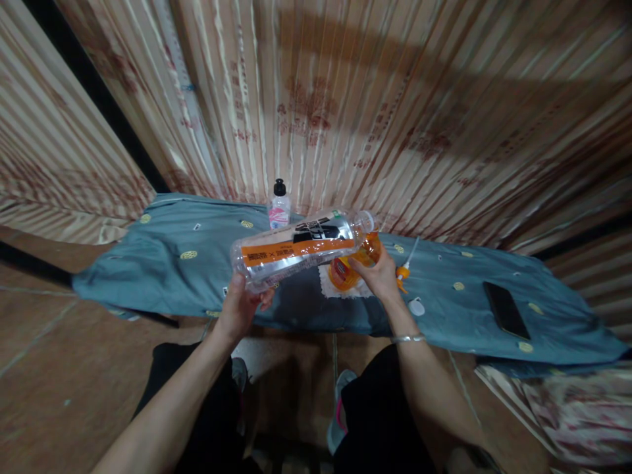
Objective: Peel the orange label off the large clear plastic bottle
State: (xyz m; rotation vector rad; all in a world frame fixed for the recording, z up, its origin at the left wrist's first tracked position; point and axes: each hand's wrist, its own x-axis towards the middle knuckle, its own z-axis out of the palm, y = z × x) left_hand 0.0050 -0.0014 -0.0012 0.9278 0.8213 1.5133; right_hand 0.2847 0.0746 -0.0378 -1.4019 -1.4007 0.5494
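My left hand (241,308) is closed around the base of a large clear plastic bottle (301,251) with a silver and orange label. The bottle is tilted almost level, its neck pointing right. My right hand (380,275) grips an orange bottle (345,276) near its upper part, above a white cloth (328,287). The clear bottle's mouth meets the top of the orange bottle; I cannot tell whether liquid passes between them. Beside my right hand lies an orange pump head (403,271) with a pale tube. A white cap (417,306) lies in front of it.
A small bottle with a black cap (280,204) stands behind the clear bottle. On the right of the blue-green covered table (444,316) lies a black phone (506,309). Pleated curtains (316,105) hang close behind. Dark posts (99,99) frame the sides.
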